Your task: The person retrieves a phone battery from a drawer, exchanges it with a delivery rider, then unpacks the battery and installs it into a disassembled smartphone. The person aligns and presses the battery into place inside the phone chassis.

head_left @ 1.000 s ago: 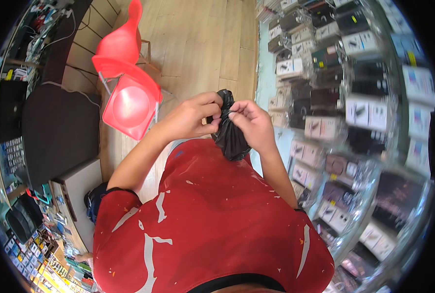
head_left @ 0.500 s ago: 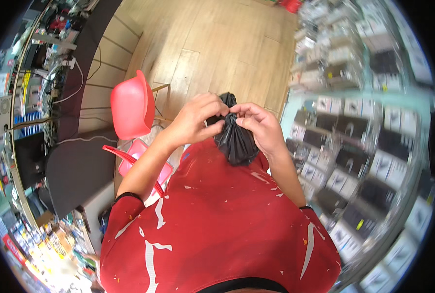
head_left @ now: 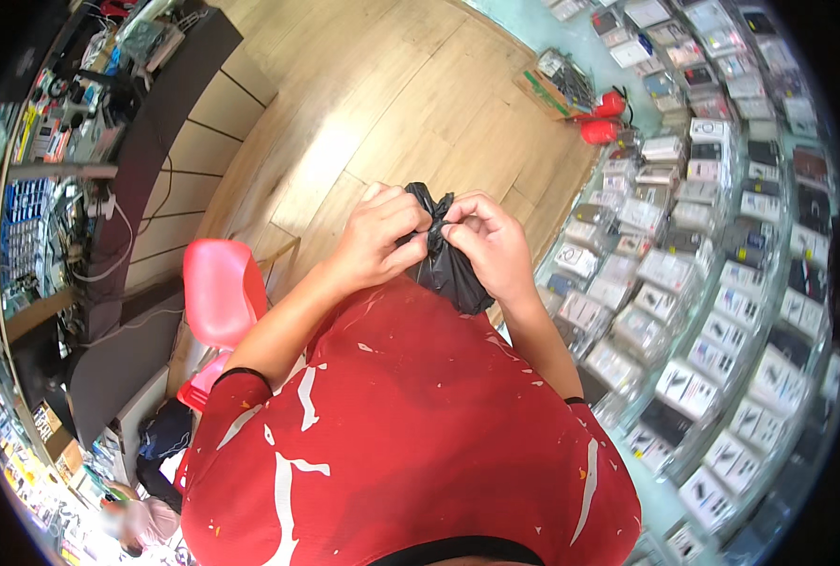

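Observation:
A black plastic bag (head_left: 458, 279) hangs in front of my red shirt, its neck gathered and twisted between my hands. My left hand (head_left: 383, 232) pinches the bag's neck from the left, with the fingers curled and the thumb pressed in. From the right, my right hand (head_left: 489, 241) grips the same neck between thumb and bent fingers. Loose black ends of the bag stick up above the fingers. What the bag holds is hidden.
To the left stands a red chair (head_left: 222, 292) beside a dark counter (head_left: 123, 373). Shelves of small boxed goods (head_left: 665, 274) line the right. Red fire extinguishers (head_left: 601, 130) and an open carton (head_left: 554, 90) stand at the far right. Another person (head_left: 146, 522) is at the lower left.
The view has turned right, bringing the extinguishers, the carton and the other person into sight. Both hands keep hold of the bag's neck, their fingers shifted slightly.

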The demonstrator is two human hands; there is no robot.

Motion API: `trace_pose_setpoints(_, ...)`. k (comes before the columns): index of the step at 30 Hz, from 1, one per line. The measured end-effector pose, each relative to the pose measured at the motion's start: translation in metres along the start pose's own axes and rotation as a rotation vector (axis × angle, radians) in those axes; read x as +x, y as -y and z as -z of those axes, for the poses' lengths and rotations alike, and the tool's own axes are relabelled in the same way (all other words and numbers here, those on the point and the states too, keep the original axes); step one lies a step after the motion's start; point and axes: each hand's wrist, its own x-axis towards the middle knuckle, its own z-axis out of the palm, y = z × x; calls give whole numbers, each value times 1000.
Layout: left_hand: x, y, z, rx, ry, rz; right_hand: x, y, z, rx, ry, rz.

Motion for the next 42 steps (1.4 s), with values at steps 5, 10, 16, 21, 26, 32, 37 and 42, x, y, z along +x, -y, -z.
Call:
trace_pose_setpoints(5, 136, 81, 32, -24, 12, 101, 152, 39, 33, 88, -28, -14)
trace_pose_setpoints(10, 260, 183, 76, -160, 81, 165, 326, 63, 66, 35, 117, 102)
trace_pose_setpoints(16, 398, 278, 119, -13, 10, 302, 533, 105, 89, 55, 323, 116)
trace_pose_setpoints(21, 470, 351, 142, 272, -322, 239, 677, 143, 76, 59, 528, 50)
trace_pose_setpoints(26, 526, 434, 173, 433, -609, 290, 803, 168, 39, -76, 609, 103)
trace_pose_setpoints(32, 578, 544, 262, 428, -805, 442, 960, 181, -41, -285, 715, 221)
trace_pose_setpoints(37, 621, 617, 376, 199, -891, 475, 1079, 218, -121, -283, 756, 207)
trace_pose_setpoints(42, 632, 665, 473, 233, -729, 499, 1179, 241, -197, -112, 850, -123)
